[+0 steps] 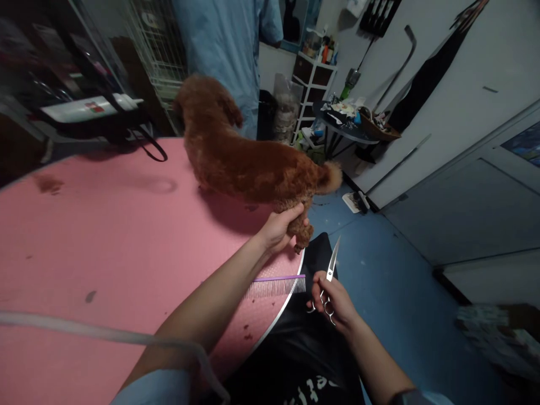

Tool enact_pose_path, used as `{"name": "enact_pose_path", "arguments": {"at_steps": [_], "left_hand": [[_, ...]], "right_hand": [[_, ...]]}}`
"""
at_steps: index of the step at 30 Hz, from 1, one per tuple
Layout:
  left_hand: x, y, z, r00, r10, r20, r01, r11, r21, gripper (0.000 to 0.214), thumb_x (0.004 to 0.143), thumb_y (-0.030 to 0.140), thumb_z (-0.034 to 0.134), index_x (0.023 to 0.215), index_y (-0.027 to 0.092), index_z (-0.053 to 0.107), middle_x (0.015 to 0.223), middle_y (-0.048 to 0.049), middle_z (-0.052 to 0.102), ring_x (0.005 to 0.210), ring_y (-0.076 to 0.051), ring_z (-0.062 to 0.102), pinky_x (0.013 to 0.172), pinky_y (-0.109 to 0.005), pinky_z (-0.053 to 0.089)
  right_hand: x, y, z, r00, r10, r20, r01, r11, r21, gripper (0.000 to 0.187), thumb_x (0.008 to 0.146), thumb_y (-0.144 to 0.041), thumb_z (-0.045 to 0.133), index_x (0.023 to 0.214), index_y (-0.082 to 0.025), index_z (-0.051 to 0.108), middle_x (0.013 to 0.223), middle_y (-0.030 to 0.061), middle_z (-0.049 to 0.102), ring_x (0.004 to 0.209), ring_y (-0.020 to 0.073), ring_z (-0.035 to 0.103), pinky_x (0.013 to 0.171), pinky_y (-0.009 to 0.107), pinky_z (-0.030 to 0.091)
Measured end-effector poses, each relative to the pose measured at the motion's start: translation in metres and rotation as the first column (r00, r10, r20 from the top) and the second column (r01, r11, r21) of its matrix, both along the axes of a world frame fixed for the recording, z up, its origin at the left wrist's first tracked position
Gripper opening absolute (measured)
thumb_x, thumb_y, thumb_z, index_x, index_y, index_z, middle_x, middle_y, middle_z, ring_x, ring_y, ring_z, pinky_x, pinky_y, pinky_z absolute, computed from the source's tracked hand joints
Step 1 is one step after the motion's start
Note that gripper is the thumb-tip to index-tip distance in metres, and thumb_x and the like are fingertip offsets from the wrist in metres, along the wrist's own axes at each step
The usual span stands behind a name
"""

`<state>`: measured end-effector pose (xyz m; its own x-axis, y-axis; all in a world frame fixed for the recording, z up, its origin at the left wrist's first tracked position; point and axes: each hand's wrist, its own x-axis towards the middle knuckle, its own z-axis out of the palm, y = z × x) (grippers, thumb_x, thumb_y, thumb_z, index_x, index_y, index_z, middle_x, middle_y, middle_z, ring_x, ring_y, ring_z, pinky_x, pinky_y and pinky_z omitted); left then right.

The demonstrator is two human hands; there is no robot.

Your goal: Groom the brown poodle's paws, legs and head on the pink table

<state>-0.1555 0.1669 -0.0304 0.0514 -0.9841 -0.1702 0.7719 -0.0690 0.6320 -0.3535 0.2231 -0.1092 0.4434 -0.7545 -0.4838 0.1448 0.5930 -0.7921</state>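
A brown curly-haired dog [253, 166] stands on the pink round table [105, 242], its head toward the back and its tail to the right. My left hand [278, 229] is closed around the dog's hind leg [300, 226] near the table's edge. In my right hand [335, 298] are silver scissors [333, 261], blades together and pointing up, just off the table's edge and apart from the dog. A purple-backed metal comb [278, 284] lies at the table's rim below my left hand, its left end hidden by my forearm.
Behind the dog stands a person in a blue gown [223, 50]. A grey bar [105, 333] crosses the near left. Brown hair clippings [248, 333] dot the table. A small dark side table [348, 129] with clutter stands at the back right, beside a drawer unit [310, 84].
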Motion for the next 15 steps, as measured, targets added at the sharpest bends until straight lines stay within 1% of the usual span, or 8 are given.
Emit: {"name": "enact_pose_path", "arguments": {"at_steps": [3, 5, 7, 9, 11, 12, 13, 15], "left_hand": [[0.002, 0.002, 0.011, 0.993, -0.012, -0.120, 0.013, 1.000, 0.008, 0.015, 0.083, 0.023, 0.063, 0.076, 0.015, 0.053, 0.058, 0.0028, 0.052, 0.051, -0.009, 0.053, 0.050, -0.022, 0.047], [0.004, 0.003, 0.017, 0.987, 0.013, -0.162, -0.007, 0.999, 0.038, 0.016, 0.087, 0.022, 0.059, 0.074, 0.014, 0.053, 0.058, 0.0022, 0.052, 0.049, -0.009, 0.052, 0.047, -0.020, 0.044], [0.005, 0.004, 0.023, 0.986, 0.019, -0.164, -0.009, 0.998, 0.064, 0.020, 0.090, 0.024, 0.054, 0.073, 0.013, 0.054, 0.058, 0.0003, 0.054, 0.047, -0.010, 0.054, 0.045, -0.020, 0.043], [0.006, 0.006, 0.028, 0.981, -0.007, -0.192, 0.020, 0.998, 0.064, 0.024, 0.093, 0.023, 0.049, 0.072, 0.012, 0.055, 0.057, -0.0003, 0.055, 0.049, -0.011, 0.056, 0.047, -0.022, 0.046], [0.006, 0.008, 0.034, 0.968, -0.034, -0.249, 0.053, 0.996, 0.069, 0.024, 0.094, 0.019, 0.046, 0.074, 0.011, 0.056, 0.059, -0.0012, 0.056, 0.054, -0.012, 0.059, 0.053, -0.024, 0.051], [0.006, 0.010, 0.036, 0.961, -0.039, -0.272, 0.063, 0.995, 0.076, 0.023, 0.094, 0.017, 0.045, 0.075, 0.010, 0.057, 0.062, -0.0024, 0.059, 0.057, -0.012, 0.061, 0.055, -0.024, 0.052], [0.006, 0.011, 0.039, 0.957, -0.043, -0.287, 0.071, 0.993, 0.090, 0.024, 0.094, 0.017, 0.044, 0.077, 0.010, 0.058, 0.065, -0.0039, 0.061, 0.060, -0.012, 0.062, 0.056, -0.023, 0.053], [0.006, 0.014, 0.042, 0.949, -0.064, -0.309, 0.103, 0.989, 0.111, 0.026, 0.095, 0.019, 0.042, 0.079, 0.008, 0.058, 0.068, -0.0063, 0.062, 0.060, -0.012, 0.062, 0.051, -0.021, 0.051]], "right_hand": [[0.002, -0.001, 0.003, 1.000, 0.001, 0.016, -0.001, 1.000, -0.007, 0.040, 0.070, -0.052, 0.075, 0.081, -0.020, 0.053, 0.044, -0.0082, 0.053, 0.033, 0.0052, 0.041, 0.053, 0.025, 0.053], [0.002, -0.001, 0.005, 1.000, 0.002, 0.019, -0.002, 1.000, -0.006, 0.038, 0.073, -0.050, 0.073, 0.084, -0.020, 0.052, 0.045, -0.0083, 0.054, 0.034, 0.0058, 0.044, 0.053, 0.025, 0.053], [-0.001, -0.001, 0.007, 0.999, 0.030, 0.026, -0.030, 1.000, 0.006, 0.037, 0.075, -0.047, 0.072, 0.090, -0.020, 0.051, 0.052, -0.0058, 0.060, 0.041, 0.0092, 0.055, 0.056, 0.026, 0.054], [-0.005, -0.002, 0.010, 0.992, 0.117, 0.056, -0.117, 0.993, -0.001, 0.045, 0.071, -0.038, 0.077, 0.103, -0.021, 0.050, 0.072, 0.0007, 0.070, 0.062, 0.0159, 0.069, 0.062, 0.027, 0.054], [-0.008, -0.004, 0.012, 0.964, 0.252, 0.084, -0.247, 0.967, -0.065, 0.066, 0.065, -0.028, 0.081, 0.120, -0.023, 0.045, 0.095, 0.0069, 0.072, 0.085, 0.0210, 0.072, 0.071, 0.030, 0.054], [-0.008, -0.005, 0.012, 0.947, 0.313, 0.074, -0.303, 0.945, -0.120, 0.075, 0.064, -0.025, 0.082, 0.126, -0.024, 0.041, 0.101, 0.0079, 0.071, 0.091, 0.0214, 0.071, 0.075, 0.032, 0.054], [-0.008, -0.006, 0.012, 0.933, 0.357, 0.038, -0.344, 0.921, -0.184, 0.078, 0.065, -0.023, 0.081, 0.130, -0.025, 0.037, 0.102, 0.0075, 0.071, 0.091, 0.0207, 0.071, 0.077, 0.033, 0.054], [-0.007, -0.010, 0.009, 0.927, 0.359, -0.107, -0.374, 0.861, -0.344, 0.072, 0.073, -0.026, 0.076, 0.133, -0.026, 0.035, 0.100, 0.0057, 0.069, 0.088, 0.0186, 0.071, 0.079, 0.035, 0.055]]}}
